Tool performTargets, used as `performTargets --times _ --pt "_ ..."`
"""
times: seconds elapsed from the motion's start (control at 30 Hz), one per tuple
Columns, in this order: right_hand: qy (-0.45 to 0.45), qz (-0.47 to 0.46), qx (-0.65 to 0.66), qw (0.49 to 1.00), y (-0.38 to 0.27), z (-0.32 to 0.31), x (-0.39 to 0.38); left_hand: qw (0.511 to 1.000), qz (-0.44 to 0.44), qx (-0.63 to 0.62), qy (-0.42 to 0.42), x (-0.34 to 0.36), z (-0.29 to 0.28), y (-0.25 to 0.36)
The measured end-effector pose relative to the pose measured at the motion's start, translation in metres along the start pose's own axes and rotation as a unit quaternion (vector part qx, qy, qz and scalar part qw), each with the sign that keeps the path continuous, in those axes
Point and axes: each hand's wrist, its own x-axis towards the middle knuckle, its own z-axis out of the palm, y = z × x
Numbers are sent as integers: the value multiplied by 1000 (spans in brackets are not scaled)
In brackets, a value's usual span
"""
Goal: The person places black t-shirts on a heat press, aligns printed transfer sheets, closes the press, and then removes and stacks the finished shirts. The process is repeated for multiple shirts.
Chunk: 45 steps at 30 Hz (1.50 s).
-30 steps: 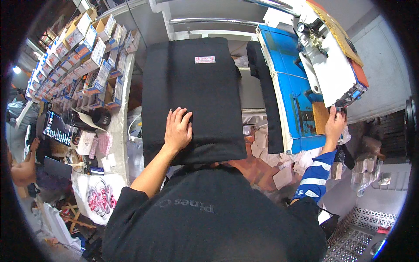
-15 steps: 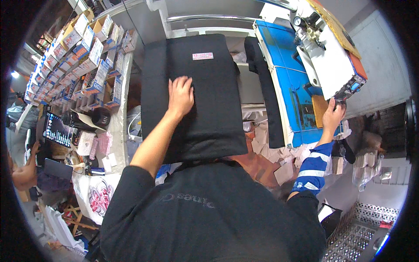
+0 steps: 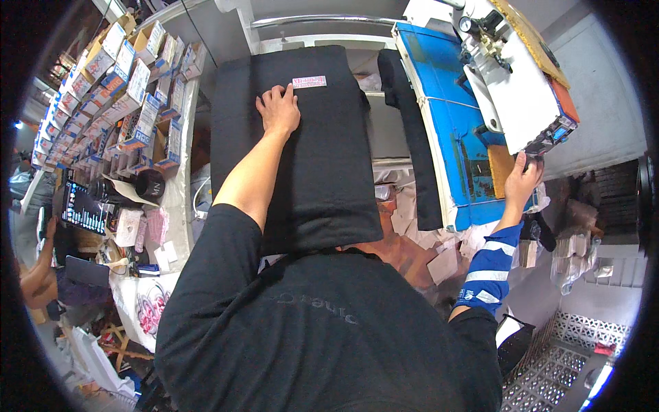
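A black cloth (image 3: pixel 316 158) lies spread over a flat board in front of me. On its upper part sits a small white label with pink print (image 3: pixel 309 81). My left hand (image 3: pixel 278 110) rests on the cloth, palm down and fingers a little apart, its fingertips at the label's left end. Off to the right, my right hand (image 3: pixel 523 182) closes at the lower front corner of a control box (image 3: pixel 552 134) on a white machine; some of its fingers are hidden there. A blue sleeve with white bands covers that forearm.
Left stands a rack of small cardboard boxes (image 3: pixel 127 96). A blue board (image 3: pixel 446 123) lies beneath the machine, beside a narrow black padded strip (image 3: pixel 415 144). Paper squares (image 3: pixel 443 264) litter the area below. A screen (image 3: pixel 86 209) and another person's arm (image 3: pixel 41 257) are far left.
My left hand has slid up the cloth to the label's left end. My right hand stays at the control box. The whole view has shifted slightly.
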Motion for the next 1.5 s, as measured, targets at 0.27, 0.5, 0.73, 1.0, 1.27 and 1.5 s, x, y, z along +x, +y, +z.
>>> performTargets --times 0.27,0.5,0.73,1.0,1.27,1.5 --pt "-10 -2 -1 1000 2 0 0 1000 -2 15 1 -1 -1 1" --pt "7 8 1 1000 -2 2 -2 1000 1 7 20 -1 -1 1" --pt "-67 -9 -76 995 -26 -23 5 1000 6 11 21 -5 -2 2" --pt "-57 -51 -81 994 -113 -41 -26 997 -9 -58 47 -8 0 -6" --pt "-50 -141 49 988 -212 -55 -71 969 27 -103 221 -126 -72 -137" --pt "-68 -149 178 970 -281 -58 -78 946 -308 -70 76 -389 -94 -263"
